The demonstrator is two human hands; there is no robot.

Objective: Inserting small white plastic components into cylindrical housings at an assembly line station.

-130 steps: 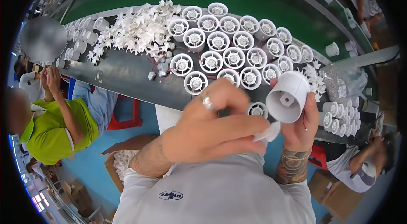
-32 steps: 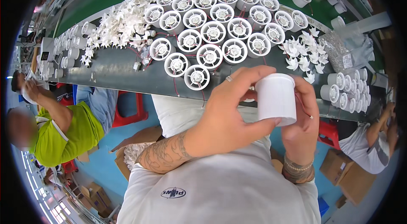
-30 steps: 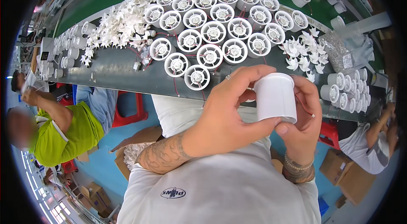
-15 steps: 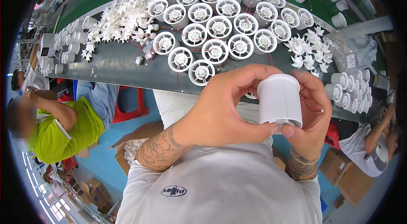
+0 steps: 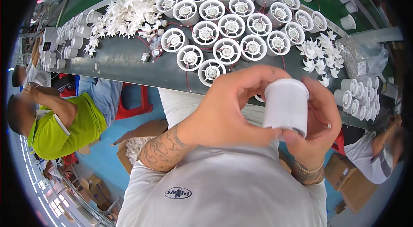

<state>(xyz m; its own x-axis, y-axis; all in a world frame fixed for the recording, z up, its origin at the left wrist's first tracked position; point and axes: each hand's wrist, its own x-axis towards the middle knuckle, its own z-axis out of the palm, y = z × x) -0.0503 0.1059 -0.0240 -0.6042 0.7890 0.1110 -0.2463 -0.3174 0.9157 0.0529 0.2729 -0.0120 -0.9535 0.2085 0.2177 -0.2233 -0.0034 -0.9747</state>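
White cylinder (image 5: pixel 286 106) in both hands, brown cartons (image 5: pixel 352 184) lower right

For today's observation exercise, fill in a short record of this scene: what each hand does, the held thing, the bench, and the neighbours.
left hand: grips the white cylinder housing from the left
right hand: cradles it from the right
bench: dark, with rows of white round fan housings and a heap of white impellers
neighbours: person in green shirt on the left

White round fan housings (image 5: pixel 227 25) are grouped on a dark workbench (image 5: pixel 120 61) — loose white fan blades (image 5: pixel 124 12) are heaped beside them; a green-shirted person (image 5: pixel 60 126) is seated nearby.
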